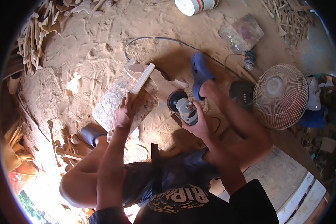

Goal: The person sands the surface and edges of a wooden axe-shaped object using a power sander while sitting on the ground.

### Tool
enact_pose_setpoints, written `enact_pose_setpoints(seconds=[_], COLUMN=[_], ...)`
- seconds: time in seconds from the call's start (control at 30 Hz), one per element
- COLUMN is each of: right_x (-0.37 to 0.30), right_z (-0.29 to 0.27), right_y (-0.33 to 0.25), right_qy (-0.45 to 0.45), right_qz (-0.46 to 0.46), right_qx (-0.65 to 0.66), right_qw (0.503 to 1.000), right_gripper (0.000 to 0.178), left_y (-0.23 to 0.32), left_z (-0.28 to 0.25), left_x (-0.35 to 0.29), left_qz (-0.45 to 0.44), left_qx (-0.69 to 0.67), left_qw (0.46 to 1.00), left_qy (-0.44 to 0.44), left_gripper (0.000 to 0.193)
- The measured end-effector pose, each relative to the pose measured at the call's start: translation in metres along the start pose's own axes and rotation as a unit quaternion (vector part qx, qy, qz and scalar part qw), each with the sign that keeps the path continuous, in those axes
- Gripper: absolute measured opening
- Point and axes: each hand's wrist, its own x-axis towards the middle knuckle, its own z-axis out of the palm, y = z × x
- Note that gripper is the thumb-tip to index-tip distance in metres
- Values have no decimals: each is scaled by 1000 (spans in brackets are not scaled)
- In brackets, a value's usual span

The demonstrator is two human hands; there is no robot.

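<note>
My left hand [124, 114] is closed around the lower end of a pale, straight-edged strip [143, 78]. The strip slants up and to the right above a rough grey block [114, 98]; I cannot tell whether it touches the block. In my right hand [201, 125] is an angle grinder [186, 111] with a dark round disc [176, 100] at its far end. The disc is apart from the strip, below and to the right of it. Whether the disc is spinning cannot be made out.
A standing fan [280, 96] is at the right, past my blue clog [200, 72]. A black cable [164, 38] curves over the sandy ground. Long bone-like pieces [37, 35] are heaped at the far left. A white bucket [190, 6] and a stained board [242, 33] lie farther off.
</note>
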Motion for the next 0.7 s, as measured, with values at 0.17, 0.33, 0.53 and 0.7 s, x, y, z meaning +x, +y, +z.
enact_pose_setpoints(seconds=[0.17,0.33,0.53,0.7], right_x=[23,67,88,55], right_z=[-4,-11,-19,-30], right_y=[5,37,5,-73], right_qy=[95,133,162,4], right_qz=[15,42,41,29], right_qx=[37,62,168,-19], right_qw=[995,988,972,999], right_gripper=[90,90,91,93], left_y=[-11,-9,-17,-16], left_z=[9,11,11,3], left_x=[-4,0,-3,-4], left_qz=[3,-1,-6,-42], left_qx=[-5,14,15,1], left_qw=[1000,1000,999,998], left_qy=[-4,-25,-34,-41], left_gripper=[53,54,65,60])
